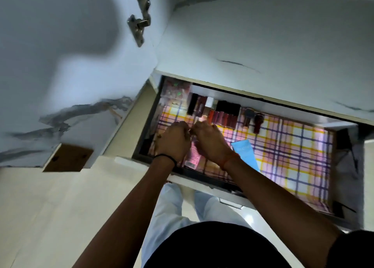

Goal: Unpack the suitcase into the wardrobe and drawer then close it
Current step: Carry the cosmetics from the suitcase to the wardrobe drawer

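Reaching into the open drawer (212, 181), your left hand (172, 141) and right hand (210, 143) sit knuckle to knuckle over its left half. Fingers of both curl inward toward the gap between them; motion blur hides what they pinch, so you cannot tell whether either grips anything. Black band (165, 158) on your left wrist, reddish thread (230, 160) on your right.

Directly beneath your hands: a pink tube or carton (193, 158), long axis running toward you, lower end near the drawer's front wall. Just right of your right wrist: a light-blue flat pack (245, 154), rectangular, matte, long axis tilted toward the front right.

Beyond your fingertips, along the back wall: a row of small cosmetics (222, 116), dark red to maroon cylinders lying side by side, long axes pointing front to back. Black boxy case (227, 106) behind them. Two darker bottles (253, 119) to the right, slightly apart from the row. Clear patterned pouch (176, 90) in the back left corner.

Drawer floor is lined with checked paper (293, 156): pink, yellow, white squares, purple lines, glossy under the light. Dark inner frame, white front panel.

Outward: white marble-look wardrobe door (60, 65), grey veining, metal hinge (140, 18) on it. Pale floor (60, 207) below. Light trousers and dark top in the foreground.
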